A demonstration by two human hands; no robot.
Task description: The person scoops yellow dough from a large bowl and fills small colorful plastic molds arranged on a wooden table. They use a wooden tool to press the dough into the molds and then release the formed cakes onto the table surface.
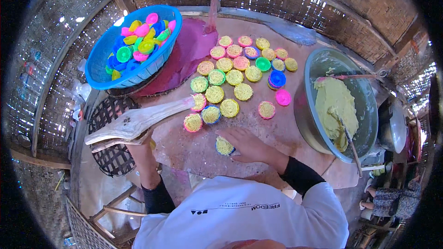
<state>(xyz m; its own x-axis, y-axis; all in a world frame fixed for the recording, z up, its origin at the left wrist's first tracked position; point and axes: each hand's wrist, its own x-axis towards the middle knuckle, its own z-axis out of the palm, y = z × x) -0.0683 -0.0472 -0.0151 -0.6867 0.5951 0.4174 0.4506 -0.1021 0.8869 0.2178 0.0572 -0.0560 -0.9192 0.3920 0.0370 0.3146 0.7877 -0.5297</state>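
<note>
My left hand [142,154] is closed round the handle end of a hinged wooden press [134,122], made of two long flat pieces. Its narrow pink-stained end lies over the edge of a pink cup [199,103] filled with pale yellow strands. Near the table's front edge, my right hand [249,145] curves round the right side of a small blue-rimmed mould cup [224,146], fingers beyond it and thumb on the near side. That cup also holds yellow strands. Beyond my hands stand several filled cups [214,94] in pink, green, yellow and blue.
A blue basket [97,76] of coloured empty cups stands at the far left. To the right is a large grey-green basin [302,115] with pale yellow dough [337,106] and a spoon. Stacked blue cups [277,79] and an upturned pink cup [283,97] sit before the basin.
</note>
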